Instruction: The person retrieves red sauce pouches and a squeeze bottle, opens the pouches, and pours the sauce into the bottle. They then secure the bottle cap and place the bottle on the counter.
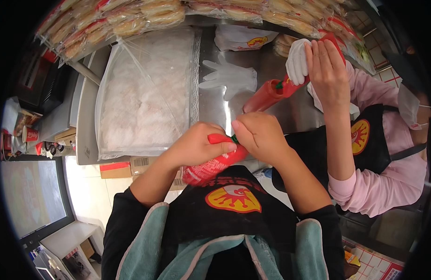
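Observation:
A red plastic sauce bottle (213, 168) with printed writing lies tilted in front of my apron, its lower end blurred. My left hand (198, 145) grips it, the thumb across its red side. My right hand (261, 134) is closed at the bottle's green cap (234, 139), which is mostly covered by the fingers. Just beyond my right hand, a red squeeze bottle (262, 96) leans on the steel counter (215, 42). A co-worker's hands (324, 66), one in a white glove, hold another red sauce bottle (289, 86) with its green tip at the squeeze bottle's mouth.
A large plastic-covered tray of white, powdery contents (145, 94) occupies the counter's left side. A clear disposable glove (233, 78) and a white plastic bag (241, 36) lie beyond. Wrapped bread rolls (159, 14) fill the shelf above. The co-worker's pink sleeve (380, 190) is close at right.

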Tool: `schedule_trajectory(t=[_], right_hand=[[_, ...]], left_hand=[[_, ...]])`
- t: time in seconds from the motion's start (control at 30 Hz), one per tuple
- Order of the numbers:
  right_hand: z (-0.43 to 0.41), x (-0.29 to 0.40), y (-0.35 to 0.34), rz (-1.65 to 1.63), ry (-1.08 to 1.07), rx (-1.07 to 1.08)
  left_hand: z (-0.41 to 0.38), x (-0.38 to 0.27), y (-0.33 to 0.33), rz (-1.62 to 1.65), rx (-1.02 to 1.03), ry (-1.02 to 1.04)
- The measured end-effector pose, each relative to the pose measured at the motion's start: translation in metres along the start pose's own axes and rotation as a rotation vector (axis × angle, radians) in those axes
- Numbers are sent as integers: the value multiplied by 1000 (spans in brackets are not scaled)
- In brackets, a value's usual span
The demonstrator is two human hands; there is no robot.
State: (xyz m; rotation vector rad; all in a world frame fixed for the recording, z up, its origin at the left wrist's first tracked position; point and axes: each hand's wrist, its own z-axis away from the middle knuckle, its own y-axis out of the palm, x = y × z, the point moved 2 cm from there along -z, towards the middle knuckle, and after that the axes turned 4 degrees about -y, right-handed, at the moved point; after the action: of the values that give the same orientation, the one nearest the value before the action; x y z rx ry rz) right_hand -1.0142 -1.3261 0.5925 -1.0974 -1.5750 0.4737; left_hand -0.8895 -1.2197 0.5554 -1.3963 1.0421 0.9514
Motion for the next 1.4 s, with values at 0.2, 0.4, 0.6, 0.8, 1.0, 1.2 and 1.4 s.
schedule_trajectory(t=[0.2,0.4,0.6,0.8,1.0,1.2,1.4], right_hand=[[6,15,-11,-387,-47,201],[4,24,-21,-373,-200,255],[10,24,-27,-362,-297,145],[16,30,-32,-628,130,199],[21,27,-37,-539,307,242],[26,14,-38,-865,264,171],[34,-14,-23,-1492,391,113]], left_hand=[[13,1,-12,532,249,-253],[11,6,-17,519,397,-181],[11,1,-14,754,467,-329],[11,-7,-16,545,391,-243],[7,-16,-16,417,326,-244],[4,-18,-17,437,330,-241],[3,-23,-26,428,262,-109]])
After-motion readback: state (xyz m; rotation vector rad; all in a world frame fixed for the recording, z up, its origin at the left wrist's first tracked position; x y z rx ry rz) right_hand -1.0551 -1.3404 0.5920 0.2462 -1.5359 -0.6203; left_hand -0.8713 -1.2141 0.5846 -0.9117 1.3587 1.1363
